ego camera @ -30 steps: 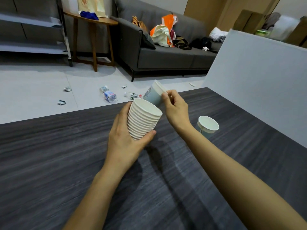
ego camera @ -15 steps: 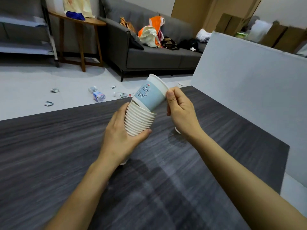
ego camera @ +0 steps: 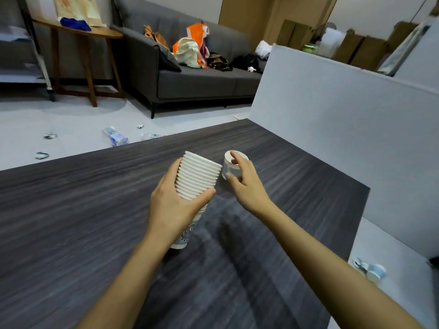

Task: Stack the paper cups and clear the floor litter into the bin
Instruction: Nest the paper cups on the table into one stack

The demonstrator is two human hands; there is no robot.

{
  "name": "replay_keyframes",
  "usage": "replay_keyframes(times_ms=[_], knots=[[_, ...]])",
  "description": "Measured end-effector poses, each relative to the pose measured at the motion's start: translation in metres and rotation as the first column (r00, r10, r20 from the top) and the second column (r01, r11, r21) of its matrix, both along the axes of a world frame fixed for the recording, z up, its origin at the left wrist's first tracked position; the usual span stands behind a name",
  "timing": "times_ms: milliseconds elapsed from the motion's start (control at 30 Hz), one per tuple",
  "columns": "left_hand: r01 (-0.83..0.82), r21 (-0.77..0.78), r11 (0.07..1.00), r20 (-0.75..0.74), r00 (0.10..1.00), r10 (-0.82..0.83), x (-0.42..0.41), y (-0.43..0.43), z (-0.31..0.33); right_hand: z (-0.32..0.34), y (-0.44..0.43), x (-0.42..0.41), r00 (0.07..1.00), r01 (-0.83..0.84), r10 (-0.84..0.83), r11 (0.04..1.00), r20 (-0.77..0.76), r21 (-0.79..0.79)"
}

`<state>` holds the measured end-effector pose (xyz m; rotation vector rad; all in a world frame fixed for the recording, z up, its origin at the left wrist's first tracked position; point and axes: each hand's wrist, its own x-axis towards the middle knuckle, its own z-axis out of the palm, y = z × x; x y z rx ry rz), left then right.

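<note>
— Which step is this?
— Cup stacking. The left hand grips the stack of cups, tilted over the table. The right hand pinches the loose cup just beside it.
— Next?
— Probably lifting that cup and seating it squarely in the stack's mouth. The litter waits on the floor.

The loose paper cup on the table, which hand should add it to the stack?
Right: the right hand has its fingers around the loose cup, while the left hand is full, gripping the stack.

Left hand grips cup stack; right hand pinches lone cup.
</note>
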<state>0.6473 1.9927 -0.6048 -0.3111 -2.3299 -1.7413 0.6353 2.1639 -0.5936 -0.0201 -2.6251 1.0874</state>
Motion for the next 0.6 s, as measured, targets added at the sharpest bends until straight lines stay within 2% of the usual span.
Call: replay_keyframes(times_ms=[133, 367, 600], knots=[[0.009, -0.02, 1.0, -0.005, 1.0, -0.009, 0.0, -0.003, -0.005, -0.009, 0.015, -0.014, 0.983, 0.089, -0.095, 0.995, 0.156, 0.045], [0.017, -0.018, 1.0, -0.007, 1.0, -0.018, -0.01, -0.008, -0.008, -0.016, 0.015, -0.032, 0.978, 0.115, -0.136, 0.984, 0.159, 0.136], [0.039, -0.02, 0.999, -0.006, 0.999, -0.039, -0.015, -0.01, -0.009, -0.021, 0.019, -0.047, 0.96, 0.119, -0.165, 0.972, 0.228, 0.204]])
